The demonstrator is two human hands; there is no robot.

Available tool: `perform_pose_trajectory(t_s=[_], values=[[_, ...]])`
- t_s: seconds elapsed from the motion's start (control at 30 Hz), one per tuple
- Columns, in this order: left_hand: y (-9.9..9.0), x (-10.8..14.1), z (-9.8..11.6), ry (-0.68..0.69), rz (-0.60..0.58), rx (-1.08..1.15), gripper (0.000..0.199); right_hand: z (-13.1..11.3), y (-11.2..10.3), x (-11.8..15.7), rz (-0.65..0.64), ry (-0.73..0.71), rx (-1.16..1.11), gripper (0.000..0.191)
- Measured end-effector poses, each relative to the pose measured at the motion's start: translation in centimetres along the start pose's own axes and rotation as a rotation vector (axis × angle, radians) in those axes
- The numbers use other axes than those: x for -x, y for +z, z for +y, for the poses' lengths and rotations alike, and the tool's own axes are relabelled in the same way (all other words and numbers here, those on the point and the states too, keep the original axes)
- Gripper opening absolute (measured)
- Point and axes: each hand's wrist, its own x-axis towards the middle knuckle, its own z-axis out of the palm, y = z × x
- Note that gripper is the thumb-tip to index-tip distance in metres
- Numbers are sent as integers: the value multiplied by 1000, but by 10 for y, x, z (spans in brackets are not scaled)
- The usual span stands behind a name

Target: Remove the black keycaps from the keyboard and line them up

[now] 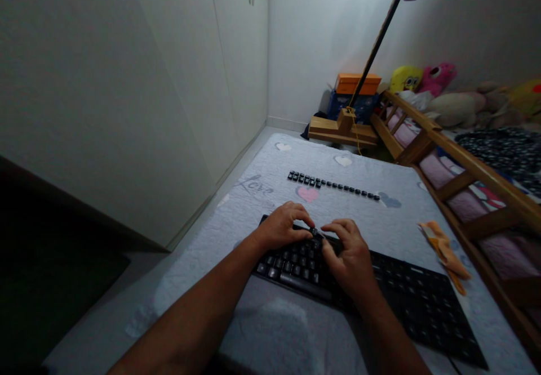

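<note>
Cable: a thin dark cable [455, 365] at the near edge of the keyboard, by its right end.
Keyboard: the black keyboard [416, 302] lies slantwise on the patterned bedspread [198, 290], under both hands; keys show at its left part and along its right part, the middle being partly covered.
Right hand: the right hand [349, 254] is over the middle of the keyboard, fingers bent, thumb and forefinger a little apart; something thin and pale shows near the thumb tip, too small to name; whether it is gripped I cannot tell.
Left hand: the left hand [289, 228] is curved over the upper left part, thumb and forefinger close about a small black key [313, 231]; whether they pinch it I cannot tell.
Orange cloth: the crumpled orange item [446, 251] lies on the bedspread beyond the keyboard's right part, near the wooden bed rail [477, 155].
Keycaps: small black keycaps [346, 188] stand in a long line beyond the hands, doubled at the left end; a printed pink heart [307, 194] is just beside them.
Wardrobe: pale doors [190, 82] rise at the left.
Far end: a wooden stand base [333, 130] with a dark pole [380, 37]; behind it, an orange box [357, 84] on a blue box [366, 107]; plush toys [437, 79] to the right.
</note>
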Motion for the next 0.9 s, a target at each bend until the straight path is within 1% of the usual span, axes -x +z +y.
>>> perform_pose_trajectory(t_s=[0.07, 0.2, 0.37, 0.43, 0.5, 0.6, 0.67, 0.7, 0.8, 0.9], values=[[0, 0, -1, 13, -3, 15, 15, 1, 2, -1, -27, -1, 27, 23], [1, 1, -1, 33, -11, 37, 15, 3, 6, -1, -79, 15, 35, 17], [-1, 1, 2, 41, -14, 46, 16, 5, 6, -1, -83, 12, 34, 14], [-6, 1, 0, 33, 16, 50, 20, 6, 4, -3, -73, 14, 44, 14], [-14, 0, -7, -2, 85, 66, 22, 9, 0, -8, -62, 24, 58, 14], [-26, 0, -26, -114, 233, 76, 20, 19, -6, -23, -62, 29, 83, 15], [-30, -1, -42, -206, 339, 70, 22, 30, -7, -39, -64, 30, 110, 17], [-31, -1, -50, -239, 367, 66, 22, 37, -7, -49, -78, 43, 136, 18], [-27, -2, -68, -291, 410, 20, 21, 58, 0, -78, -77, 134, 233, 22], [-21, -3, -77, -321, 417, -20, 19, 76, 11, -103, -74, 201, 275, 22]])
